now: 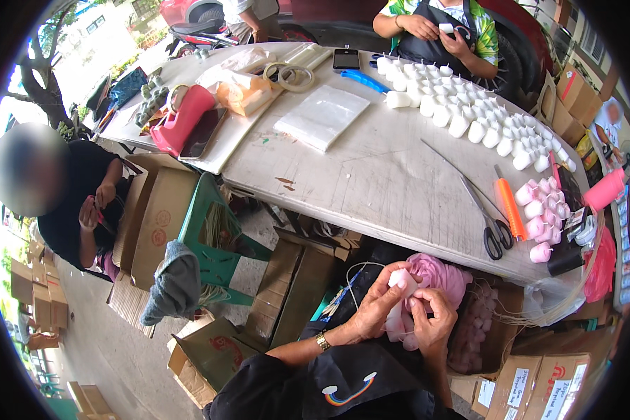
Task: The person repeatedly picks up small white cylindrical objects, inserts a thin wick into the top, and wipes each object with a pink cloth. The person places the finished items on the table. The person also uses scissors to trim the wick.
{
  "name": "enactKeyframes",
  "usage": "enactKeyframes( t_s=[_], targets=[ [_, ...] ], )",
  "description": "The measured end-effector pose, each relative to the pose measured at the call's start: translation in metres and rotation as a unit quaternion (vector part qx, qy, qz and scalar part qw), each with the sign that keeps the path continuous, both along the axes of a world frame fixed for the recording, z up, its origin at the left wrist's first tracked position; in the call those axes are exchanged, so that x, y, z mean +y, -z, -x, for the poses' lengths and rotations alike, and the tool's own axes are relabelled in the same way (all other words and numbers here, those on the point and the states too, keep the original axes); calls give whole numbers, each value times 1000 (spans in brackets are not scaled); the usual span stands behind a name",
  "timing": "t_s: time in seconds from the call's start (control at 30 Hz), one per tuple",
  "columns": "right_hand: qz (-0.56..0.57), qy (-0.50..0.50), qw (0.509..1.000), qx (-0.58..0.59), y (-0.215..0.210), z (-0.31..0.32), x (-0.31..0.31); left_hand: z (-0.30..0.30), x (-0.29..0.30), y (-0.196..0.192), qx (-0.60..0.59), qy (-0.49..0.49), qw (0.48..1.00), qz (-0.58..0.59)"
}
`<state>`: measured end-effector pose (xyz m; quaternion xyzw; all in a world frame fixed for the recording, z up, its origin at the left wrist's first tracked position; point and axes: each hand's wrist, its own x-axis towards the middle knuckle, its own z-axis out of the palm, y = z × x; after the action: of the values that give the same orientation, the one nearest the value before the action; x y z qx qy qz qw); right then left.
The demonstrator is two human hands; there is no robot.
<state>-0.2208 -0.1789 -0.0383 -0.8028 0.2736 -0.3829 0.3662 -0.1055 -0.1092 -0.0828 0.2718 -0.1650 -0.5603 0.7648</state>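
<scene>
Low in front of me, my left hand point(374, 306) is closed round a small pale pink candle point(402, 281), thumb and fingers on its sides. The fingers of my right hand point(435, 318) are pinched together against the candle's lower right side; what lies between their tips is partly hidden. Just beyond my hands is a bunched pink cloth point(444, 274). More pale pink pieces point(399, 327) show below my hands, partly covered by them. To the right, an open cardboard box point(500, 329) holds several pink candles point(474, 325). A thin pale cord point(350, 283) loops beside my left hand.
Rows of white candles point(469, 112) and a cluster of pink candles point(542, 210) stand on the table point(315, 189). Black-handled scissors point(495, 234), an orange-handled tool point(511, 210) and a pink tape dispenser point(185, 122) lie there. Co-workers sit left and opposite. Cardboard boxes point(213, 357) stand around me.
</scene>
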Motion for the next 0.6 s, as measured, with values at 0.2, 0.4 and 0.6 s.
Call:
enactKeyframes(
  t_s=[0.2, 0.4, 0.6],
  targets=[
    [-17, 38, 999, 33, 7, 9, 1, -1, 0, -5, -50, -27, 998, -18],
    [-115, 69, 991, -1, 15, 9, 2, 2, 2, -15, -29, -46, 999, -7],
    [-165, 48, 985, -26, 8, 7, 2, -2, 0, -18, 37, -24, 999, 31]
  ],
)
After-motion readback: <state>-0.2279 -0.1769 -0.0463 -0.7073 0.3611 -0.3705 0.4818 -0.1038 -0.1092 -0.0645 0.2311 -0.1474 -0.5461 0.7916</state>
